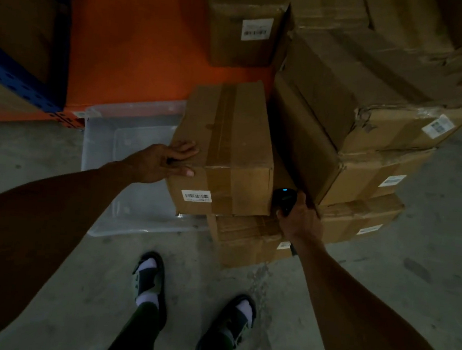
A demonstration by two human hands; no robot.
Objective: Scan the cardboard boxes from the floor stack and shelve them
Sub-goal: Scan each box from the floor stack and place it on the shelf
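A taped cardboard box [226, 149] lies on top of a lower box [248, 241] in the floor stack, with a white barcode label [196, 196] on its near face. My left hand [166, 160] rests on the box's near left corner, fingers flat on top and thumb along the near edge. My right hand [300, 218] grips a black handheld scanner [284, 198] with a small blue light, held at the box's right near corner. To the right stands a taller pile of labelled boxes [369, 137].
A clear plastic bin [130, 148] sits on the concrete floor left of the stack. An orange shelf deck [141, 42] with a blue upright [21, 81] lies at the back left, bearing one labelled box [244, 26]. My two feet [193, 292] stand on open floor in front.
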